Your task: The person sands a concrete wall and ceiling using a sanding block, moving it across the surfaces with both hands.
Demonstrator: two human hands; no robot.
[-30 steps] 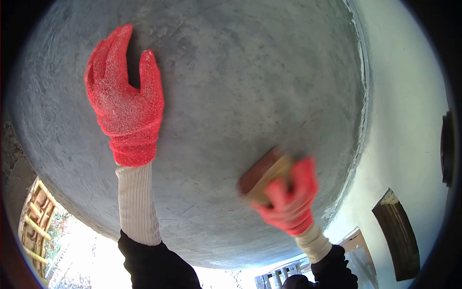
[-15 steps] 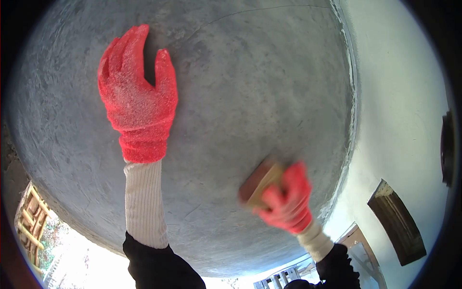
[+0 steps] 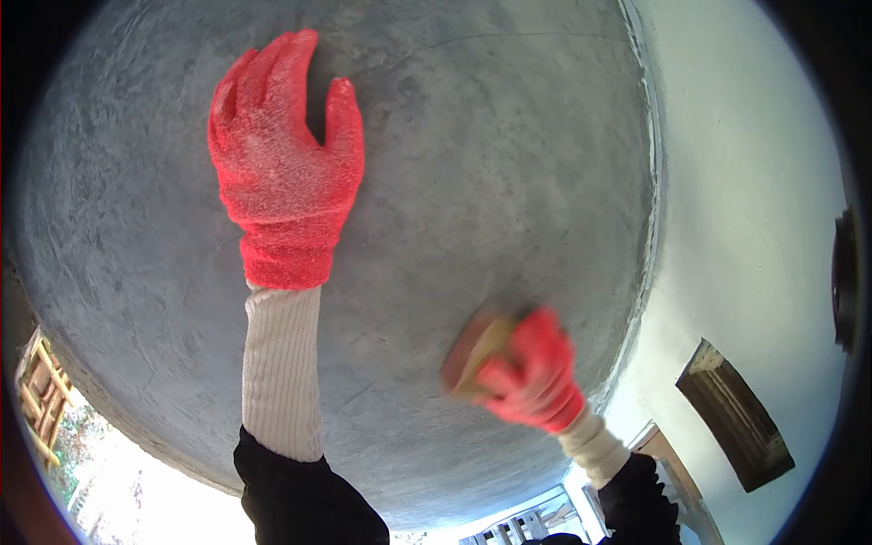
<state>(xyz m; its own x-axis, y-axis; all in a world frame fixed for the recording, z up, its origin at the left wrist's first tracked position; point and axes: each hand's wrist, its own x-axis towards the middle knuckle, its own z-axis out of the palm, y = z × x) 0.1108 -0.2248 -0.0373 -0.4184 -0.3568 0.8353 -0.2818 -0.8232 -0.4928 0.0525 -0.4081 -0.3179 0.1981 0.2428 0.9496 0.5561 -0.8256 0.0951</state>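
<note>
A grey plastered surface [image 3: 509, 200] with a thin crack near its top fills most of the view. My left hand [image 3: 286, 163], in a red glove dusted with pale powder, lies flat against it, thumb apart from the fingers. At the lower right, my right hand [image 3: 536, 377] in a matching red glove grips a brown-and-tan sanding block [image 3: 477, 354]. The block's darker face is turned to the grey surface, and motion blurs both block and glove. Pale ribbed cuffs and black sleeves cover both forearms.
A white wall [image 3: 736, 173] meets the grey surface along a rough edge on the right. A dark rectangular opening [image 3: 736, 413] is set in that wall, with a dark object [image 3: 845, 282] at the far right. Wooden poles [image 3: 44, 395] show at the lower left beside bright daylight.
The view has shifted slightly. My left hand appears a little higher and farther right, still flat. My right hand and the sanding block appear slightly farther left, blurred in both frames.
</note>
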